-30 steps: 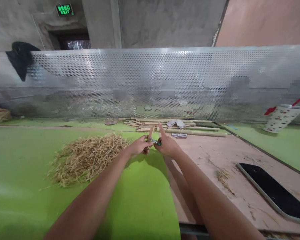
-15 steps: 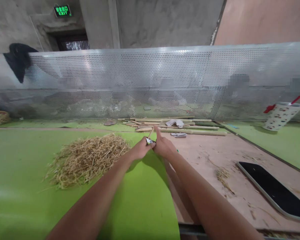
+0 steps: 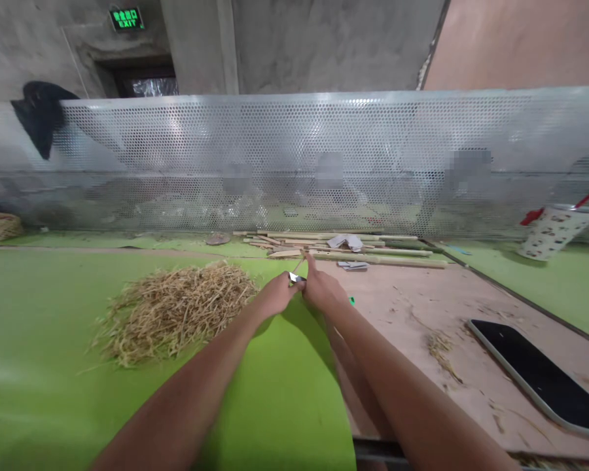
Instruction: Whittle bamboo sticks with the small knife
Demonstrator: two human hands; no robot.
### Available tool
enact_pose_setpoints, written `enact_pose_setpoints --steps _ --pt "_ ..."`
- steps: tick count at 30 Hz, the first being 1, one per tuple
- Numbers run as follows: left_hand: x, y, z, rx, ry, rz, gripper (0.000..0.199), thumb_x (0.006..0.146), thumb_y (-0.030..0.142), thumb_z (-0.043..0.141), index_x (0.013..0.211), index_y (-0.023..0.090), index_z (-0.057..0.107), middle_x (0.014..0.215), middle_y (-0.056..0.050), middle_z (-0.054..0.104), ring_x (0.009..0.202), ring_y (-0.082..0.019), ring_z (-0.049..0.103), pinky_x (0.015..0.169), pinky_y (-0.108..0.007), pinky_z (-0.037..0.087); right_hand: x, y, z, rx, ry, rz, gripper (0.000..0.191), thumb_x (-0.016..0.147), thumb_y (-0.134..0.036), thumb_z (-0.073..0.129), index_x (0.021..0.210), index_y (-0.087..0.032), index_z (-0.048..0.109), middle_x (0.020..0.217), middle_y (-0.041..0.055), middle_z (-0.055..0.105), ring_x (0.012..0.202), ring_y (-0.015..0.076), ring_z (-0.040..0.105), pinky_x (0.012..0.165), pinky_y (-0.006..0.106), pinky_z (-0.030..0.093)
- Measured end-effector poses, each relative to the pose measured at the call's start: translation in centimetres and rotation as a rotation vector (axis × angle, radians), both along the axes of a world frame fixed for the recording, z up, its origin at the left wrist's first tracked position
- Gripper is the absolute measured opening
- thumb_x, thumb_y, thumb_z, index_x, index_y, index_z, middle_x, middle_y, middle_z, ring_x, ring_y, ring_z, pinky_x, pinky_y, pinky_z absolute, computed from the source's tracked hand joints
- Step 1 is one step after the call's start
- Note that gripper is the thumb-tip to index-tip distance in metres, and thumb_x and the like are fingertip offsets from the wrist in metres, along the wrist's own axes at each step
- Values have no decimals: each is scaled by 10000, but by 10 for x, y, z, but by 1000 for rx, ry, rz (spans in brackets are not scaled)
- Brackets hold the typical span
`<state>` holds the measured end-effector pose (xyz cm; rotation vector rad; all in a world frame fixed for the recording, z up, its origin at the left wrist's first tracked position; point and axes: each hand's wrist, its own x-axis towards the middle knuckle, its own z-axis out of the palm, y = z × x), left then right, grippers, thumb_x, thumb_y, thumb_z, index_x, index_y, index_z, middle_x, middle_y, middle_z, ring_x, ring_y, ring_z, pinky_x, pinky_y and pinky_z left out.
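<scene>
My left hand (image 3: 276, 293) and my right hand (image 3: 322, 286) meet near the middle of the view, above the edge of the green sheet (image 3: 275, 392). Between them is a small shiny metal piece (image 3: 296, 278), with a thin pale strip (image 3: 299, 264) rising from it. The fingers of my left hand are closed at the metal piece. My right hand is closed too, its index finger pointing forward along the strip; which hand bears the metal is hard to tell. A pile of dry straw-like strips (image 3: 181, 311) lies left of my hands.
Bamboo sticks (image 3: 392, 260) and folded pale scraps (image 3: 346, 243) lie beyond my hands. A phone (image 3: 535, 369) rests at the right, with a patterned cup (image 3: 557, 232) behind it. A perforated metal screen (image 3: 285, 144) crosses the back. A woven basket (image 3: 0, 226) stands far left.
The view has shifted very slightly. My hands stay together around the metal piece, and the thin strip now shows less between them.
</scene>
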<state>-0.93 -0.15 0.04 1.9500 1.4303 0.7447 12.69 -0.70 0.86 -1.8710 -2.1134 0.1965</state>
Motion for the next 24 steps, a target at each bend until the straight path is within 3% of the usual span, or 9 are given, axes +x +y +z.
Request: enact_pose_setpoints --steps 14,20,24 --pt "-7 7 -5 -29 101 -100 276 826 384 474 695 161 571 689 -38 626 612 -158 500 626 -278 353 -9 -6 -7 -48 19 -26 677 859 -225 460 1449 -80 160 983 190 667 922 293 635 715 341 424" --pt "0 4 -9 -10 92 53 406 833 508 440 682 158 577 623 -64 596 644 -190 523 640 -290 372 -11 -6 -4 -60 84 -56 477 884 -197 393 1350 -140 309 979 165 668 894 266 635 700 335 418" --pt "-1 3 -7 -9 38 16 403 809 541 468 718 165 582 645 -62 595 686 -199 532 649 -284 373 -10 -4 -4 -43 90 -63 535 873 -201 401 1388 -163 261 979 151 670 874 258 638 685 323 412"
